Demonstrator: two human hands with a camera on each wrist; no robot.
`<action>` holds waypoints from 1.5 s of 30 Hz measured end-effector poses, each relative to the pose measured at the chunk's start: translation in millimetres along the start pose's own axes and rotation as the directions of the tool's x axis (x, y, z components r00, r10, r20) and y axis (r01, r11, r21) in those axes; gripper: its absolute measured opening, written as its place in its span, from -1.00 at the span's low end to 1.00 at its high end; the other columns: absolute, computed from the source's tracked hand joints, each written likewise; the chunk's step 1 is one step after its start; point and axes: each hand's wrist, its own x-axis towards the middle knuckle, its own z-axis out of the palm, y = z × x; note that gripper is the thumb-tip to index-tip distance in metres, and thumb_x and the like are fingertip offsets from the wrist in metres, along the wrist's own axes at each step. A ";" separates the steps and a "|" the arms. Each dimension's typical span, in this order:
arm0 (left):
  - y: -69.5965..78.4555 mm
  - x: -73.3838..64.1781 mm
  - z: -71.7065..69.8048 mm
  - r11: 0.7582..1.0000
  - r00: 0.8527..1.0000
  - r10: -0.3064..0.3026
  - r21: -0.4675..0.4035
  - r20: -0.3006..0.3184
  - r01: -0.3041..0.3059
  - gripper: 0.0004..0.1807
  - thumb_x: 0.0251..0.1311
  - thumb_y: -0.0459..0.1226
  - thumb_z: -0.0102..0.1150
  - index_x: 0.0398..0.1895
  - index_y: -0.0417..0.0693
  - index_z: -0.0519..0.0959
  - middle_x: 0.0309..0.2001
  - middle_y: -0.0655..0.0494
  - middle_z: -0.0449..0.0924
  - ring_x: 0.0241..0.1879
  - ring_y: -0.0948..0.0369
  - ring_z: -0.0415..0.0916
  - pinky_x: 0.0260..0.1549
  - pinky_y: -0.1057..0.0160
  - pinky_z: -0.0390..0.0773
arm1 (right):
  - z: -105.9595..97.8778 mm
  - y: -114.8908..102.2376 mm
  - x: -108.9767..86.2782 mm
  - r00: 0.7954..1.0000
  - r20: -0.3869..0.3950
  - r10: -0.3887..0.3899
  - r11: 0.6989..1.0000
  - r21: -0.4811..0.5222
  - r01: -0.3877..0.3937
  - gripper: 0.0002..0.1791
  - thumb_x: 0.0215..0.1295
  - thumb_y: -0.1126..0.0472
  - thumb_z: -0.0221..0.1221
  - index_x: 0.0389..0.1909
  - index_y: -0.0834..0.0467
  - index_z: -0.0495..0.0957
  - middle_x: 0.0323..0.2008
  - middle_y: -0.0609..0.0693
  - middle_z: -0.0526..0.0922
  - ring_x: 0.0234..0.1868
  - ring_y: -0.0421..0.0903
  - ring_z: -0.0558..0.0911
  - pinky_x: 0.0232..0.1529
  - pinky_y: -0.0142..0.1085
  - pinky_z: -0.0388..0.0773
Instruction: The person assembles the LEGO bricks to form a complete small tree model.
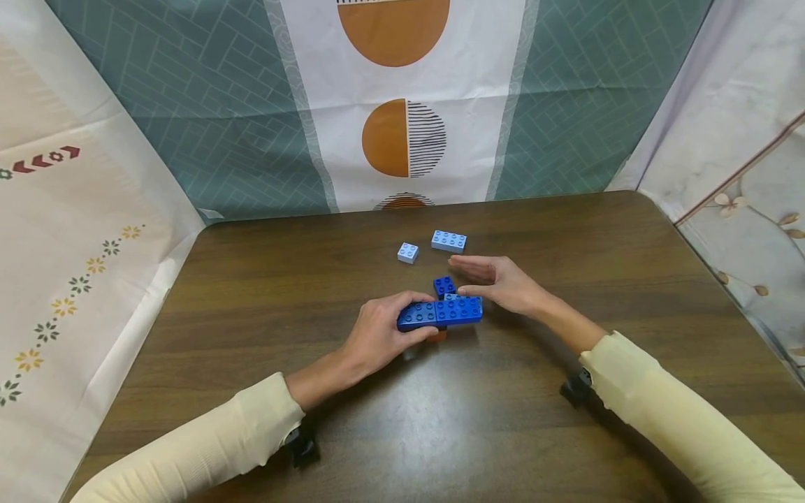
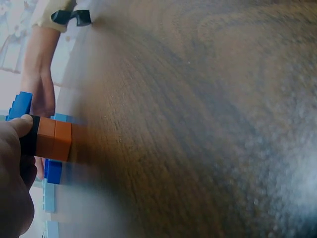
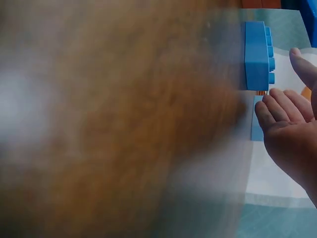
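My left hand grips a joined block of toy building bricks by its left end, thumb in front. Two dark blue bricks lie end to end on top of it. In the left wrist view a black brick and orange bricks show under them. Whether the orange touches the table I cannot tell. My right hand is just right of the block, fingers extended and thumb apart, holding nothing. Close to it are a small dark blue brick and a light blue brick, the latter partly hidden in the head view.
Farther back on the brown wooden table lie a small pale blue brick and a longer pale blue brick. A patterned cloth hangs behind the table's far edge, and light cloths hang at both sides.
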 end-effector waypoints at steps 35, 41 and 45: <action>-6.9 -15.1 3.9 0.969 0.990 -0.140 -0.205 -0.002 0.136 -0.13 0.26 -0.18 0.56 0.53 -0.08 0.26 0.25 0.03 0.68 0.18 0.14 0.68 0.18 0.11 0.65 | 3.0 -9.5 -17.0 0.999 0.034 0.033 0.962 -0.273 -0.023 -0.43 0.32 0.49 0.38 0.35 0.22 0.62 0.33 0.23 0.62 0.39 0.27 0.54 0.38 0.19 0.47; -6.5 -16.4 3.9 0.961 0.987 -0.158 -0.231 0.003 0.154 -0.16 0.27 -0.20 0.55 0.51 -0.14 0.29 0.24 -0.01 0.69 0.17 0.11 0.69 0.16 0.09 0.67 | 1.8 -10.0 -18.2 1.000 0.007 0.011 0.947 -0.322 -0.008 -0.56 0.33 0.44 0.40 0.22 0.22 0.71 0.20 0.21 0.72 0.26 0.24 0.66 0.29 0.16 0.57; -7.3 -17.2 4.3 0.951 0.984 -0.176 -0.259 0.006 0.171 -0.20 0.26 -0.24 0.55 0.48 -0.17 0.33 0.22 -0.02 0.69 0.14 0.12 0.70 0.12 0.08 0.69 | -0.2 -8.9 -19.3 1.000 -0.006 -0.014 0.944 -0.331 0.011 -0.59 0.32 0.41 0.43 0.19 0.23 0.73 0.15 0.19 0.74 0.23 0.21 0.68 0.27 0.15 0.59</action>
